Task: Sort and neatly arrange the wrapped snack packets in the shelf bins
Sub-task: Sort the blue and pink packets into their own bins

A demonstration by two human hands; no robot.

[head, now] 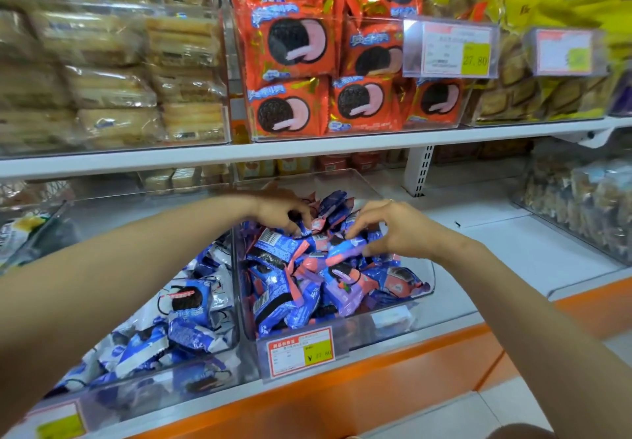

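A clear plastic bin (386, 327) on the lower shelf holds a heap of blue, pink and purple wrapped cookie packets (318, 274). Both hands are over the back of that heap. My left hand (278, 211) has its fingers curled down onto a packet at the top of the pile. My right hand (398, 228) curls its fingers and thumb round the packets just to the right. To the left, a second clear bin (225, 342) holds blue and white cookie packets (184, 319).
The upper shelf carries clear bins of orange cookie packs (294, 52), bread packs (113, 72) and yellow-wrapped snacks (533, 96). Price tags (301, 351) hang on the bin fronts. A bin of mixed snacks (581, 199) stands at right, beyond bare white shelf (506, 243).
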